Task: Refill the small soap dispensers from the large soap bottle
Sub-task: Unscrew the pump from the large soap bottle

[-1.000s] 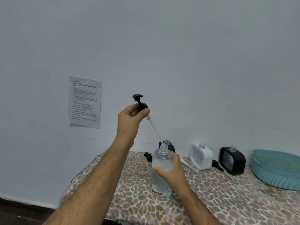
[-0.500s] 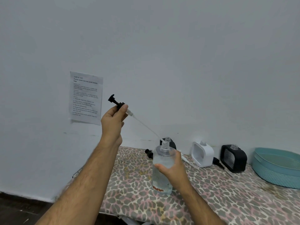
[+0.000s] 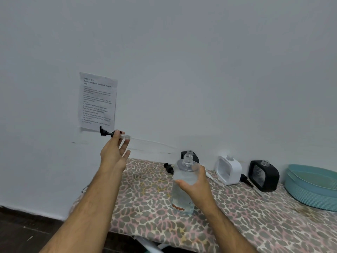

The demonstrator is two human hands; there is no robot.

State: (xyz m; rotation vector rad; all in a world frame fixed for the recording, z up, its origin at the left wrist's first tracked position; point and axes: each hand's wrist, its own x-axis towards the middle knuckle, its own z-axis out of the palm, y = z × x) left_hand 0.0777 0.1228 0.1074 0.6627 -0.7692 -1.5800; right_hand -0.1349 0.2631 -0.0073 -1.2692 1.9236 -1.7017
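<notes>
So the person's right hand [image 3: 196, 181] is wrapped around the upper body of the large soap bottle [image 3: 184, 190], which sits upright on the leopard-print desk [image 3: 149, 196] with its neck open and no pump in it. The left hand [image 3: 114, 152] is up and to the left of the bottle, close to the wall, pinching the black pump head [image 3: 107, 133] between fingertips while the other fingers hang fairly loose. The pump is nearly horizontal, with its thin clear dip tube [image 3: 151, 141] trailing back toward the bottle.

Things that could go sideways, as a guess: that tube probably carries soap, so held flat like that it could drip onto the cloth or the wall. The fingertip pinch looks light too, so a slippery collar could slide right out.

Behind the bottle there's a black dispenser [image 3: 189, 156], partly hidden, with a loose black pump [image 3: 168, 168] lying on the desk just left of it. To the bottle's right stand a white dispenser [image 3: 228, 170] and another black dispenser [image 3: 264, 175], all with narrow open necks. Pouring from a wide bottle into those small openings could easily overshoot and run down their sides, and a one-handed tilt might knock the nearest one over.
</notes>
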